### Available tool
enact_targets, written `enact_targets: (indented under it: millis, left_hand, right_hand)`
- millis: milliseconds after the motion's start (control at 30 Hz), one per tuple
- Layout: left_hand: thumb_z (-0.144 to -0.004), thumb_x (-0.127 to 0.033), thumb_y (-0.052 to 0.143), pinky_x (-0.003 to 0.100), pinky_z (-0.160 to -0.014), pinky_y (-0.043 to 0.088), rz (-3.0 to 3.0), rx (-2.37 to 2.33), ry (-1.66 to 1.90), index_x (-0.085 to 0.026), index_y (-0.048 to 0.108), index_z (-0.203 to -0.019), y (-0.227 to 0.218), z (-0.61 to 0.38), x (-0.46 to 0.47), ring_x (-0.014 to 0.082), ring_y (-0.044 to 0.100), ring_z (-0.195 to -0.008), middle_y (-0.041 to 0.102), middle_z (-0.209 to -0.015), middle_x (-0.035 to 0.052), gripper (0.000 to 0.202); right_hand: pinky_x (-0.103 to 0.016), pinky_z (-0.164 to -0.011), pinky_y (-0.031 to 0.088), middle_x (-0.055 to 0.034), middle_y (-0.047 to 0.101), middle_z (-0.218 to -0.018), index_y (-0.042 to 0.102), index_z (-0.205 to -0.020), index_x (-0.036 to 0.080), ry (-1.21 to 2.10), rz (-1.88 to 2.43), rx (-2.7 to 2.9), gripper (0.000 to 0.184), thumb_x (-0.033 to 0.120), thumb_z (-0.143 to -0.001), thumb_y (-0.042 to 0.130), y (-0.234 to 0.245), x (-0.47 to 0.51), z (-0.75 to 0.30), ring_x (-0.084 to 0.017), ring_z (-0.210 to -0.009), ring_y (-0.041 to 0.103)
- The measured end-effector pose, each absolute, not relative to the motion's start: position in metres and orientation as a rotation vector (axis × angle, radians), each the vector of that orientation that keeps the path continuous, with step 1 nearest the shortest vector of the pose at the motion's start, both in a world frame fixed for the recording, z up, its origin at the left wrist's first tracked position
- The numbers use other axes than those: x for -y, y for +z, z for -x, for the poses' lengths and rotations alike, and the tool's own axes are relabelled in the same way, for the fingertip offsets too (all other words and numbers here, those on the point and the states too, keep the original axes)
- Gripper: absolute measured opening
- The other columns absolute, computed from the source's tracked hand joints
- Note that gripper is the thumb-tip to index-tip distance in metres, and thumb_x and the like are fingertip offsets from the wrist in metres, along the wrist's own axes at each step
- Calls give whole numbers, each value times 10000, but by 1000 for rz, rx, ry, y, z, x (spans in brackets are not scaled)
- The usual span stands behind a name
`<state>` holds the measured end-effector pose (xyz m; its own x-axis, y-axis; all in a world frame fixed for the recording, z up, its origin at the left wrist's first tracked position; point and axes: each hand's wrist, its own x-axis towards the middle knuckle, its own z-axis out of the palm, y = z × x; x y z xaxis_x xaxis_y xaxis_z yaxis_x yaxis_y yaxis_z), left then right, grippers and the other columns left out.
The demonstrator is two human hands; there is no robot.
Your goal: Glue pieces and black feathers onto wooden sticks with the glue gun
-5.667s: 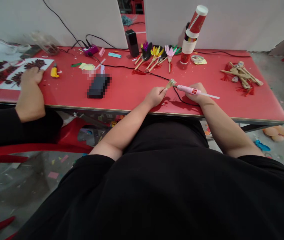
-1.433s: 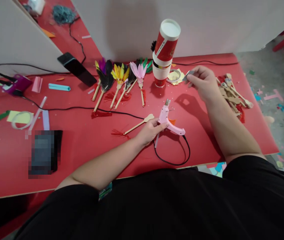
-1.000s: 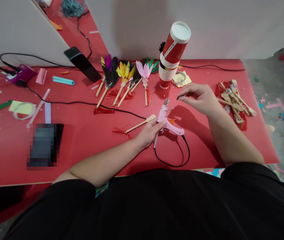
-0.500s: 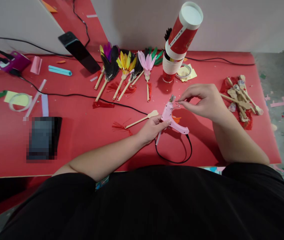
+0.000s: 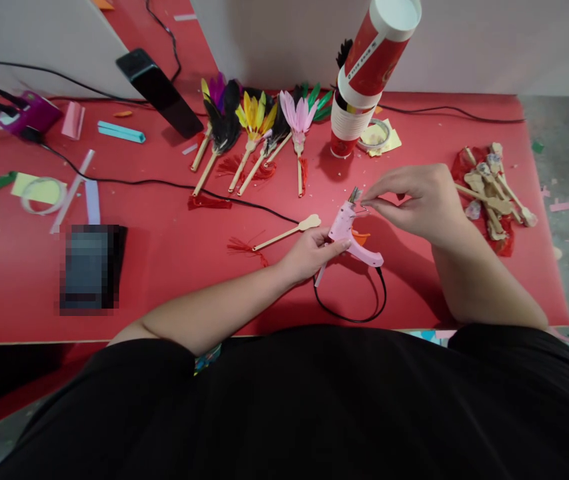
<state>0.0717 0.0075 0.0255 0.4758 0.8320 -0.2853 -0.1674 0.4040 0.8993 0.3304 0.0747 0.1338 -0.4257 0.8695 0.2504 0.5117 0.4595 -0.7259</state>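
Note:
My left hand (image 5: 310, 257) is closed around the body of a pink hot glue gun (image 5: 343, 223), whose metal nozzle points up and away from me. A glue stick (image 5: 320, 275) pokes out of its rear end, and its orange trigger (image 5: 361, 238) faces right. My right hand (image 5: 417, 200) is pinched beside the nozzle, near the gun's thin wire stand; whatever lies between its fingertips is too small to make out. Just left of my left hand, a wooden stick with a shaped head (image 5: 284, 233) and a red tassel lies on the red table (image 5: 179, 267).
Several feather-topped sticks (image 5: 257, 127) lie along the back beside stacked paper cups (image 5: 351, 120) and a tape roll (image 5: 374, 135). More wooden sticks (image 5: 494, 193) are piled at right. Leftward are a black phone-like device (image 5: 159, 93), a purple power adapter (image 5: 29, 117) and cables. A pixelated dark object (image 5: 91, 267) lies front left.
The whole view has shifted slightly. My left hand still holds the glue gun, and my right hand stays pinched by the nozzle, its wrist slightly higher.

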Motion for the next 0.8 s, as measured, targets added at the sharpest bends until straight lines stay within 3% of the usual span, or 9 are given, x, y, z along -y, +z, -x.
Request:
enact_targets:
  millis: [233,333,500,667,800]
  left_hand:
    - [-826,-790,1119,301,-757,505,-940,-825,703,-149,876,-1025,26,-72,-8,152,644,-785,803,-889,46,713]
    - [-786,-801,1148,313,-813,550,-920,-769,685,-156,867,-990,26,-72,-8,152,661,-808,785,-875,28,733]
    - [-784,-830,1142,331,-842,573,-878,-768,671,-155,887,-1017,25,-71,-10,160,676,-825,797,-891,38,759]
    - [-767,-818,1157,329,-832,559,-875,-756,651,-142,903,-992,24,-69,-12,157,656,-828,799,-904,55,757]
    - [-811,-786,1148,323,-837,546,-881,-761,647,-134,933,-1023,24,-68,-13,166,660,-861,818,-936,73,718]
  right_hand:
    - [-575,-917,712,-42,926,-1026,933,-949,413,637,1327,1937,158,527,-1046,983,121,-79,-335,-359,-998,860]
    - [-581,-947,689,-96,910,-1074,901,-973,352,575,1438,1755,142,445,-1044,981,108,-95,-344,-372,-1024,839]
    - [-476,-861,609,-118,912,-973,810,-905,277,546,1530,1553,123,252,-992,894,77,-132,-366,-267,-882,760]
    - [-455,-892,665,-74,880,-936,721,-920,318,723,1412,1383,225,378,-926,937,59,-158,-378,-259,-875,806]
    - [-431,-791,670,-87,898,-1035,716,-960,299,851,1636,1269,334,458,-911,1006,48,-179,-382,-289,-942,856]
